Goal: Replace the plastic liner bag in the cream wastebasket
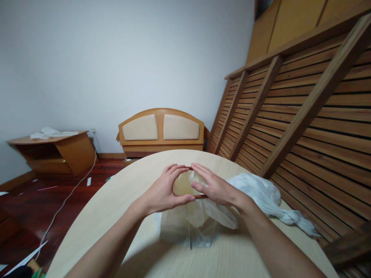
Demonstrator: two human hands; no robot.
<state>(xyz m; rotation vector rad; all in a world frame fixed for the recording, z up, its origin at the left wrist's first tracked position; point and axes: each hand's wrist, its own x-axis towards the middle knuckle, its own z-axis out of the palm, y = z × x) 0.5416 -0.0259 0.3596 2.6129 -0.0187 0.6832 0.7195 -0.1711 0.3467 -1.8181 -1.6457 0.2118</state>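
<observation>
A see-through plastic bag (188, 227) lies on the pale round table (95, 224), below and behind my hands. Between the hands is a thin reddish-brown rim (199, 196), with a yellowish, translucent surface showing inside it. My left hand (171, 189) curves round the left side of this rim, fingers along the top and thumb along the bottom. On the right side, my right hand (211, 185) holds the same rim, its thumb over the yellowish area. Whether the rim belongs to a separate object in front of the bag is unclear.
A knotted white plastic bag (257, 193) lies at the table's right. Slatted wooden panels (290, 116) lean beyond it. A headboard (160, 129) stands by the wall behind. At left are a low cabinet (72, 154) and a white cable (69, 195) on the red floor.
</observation>
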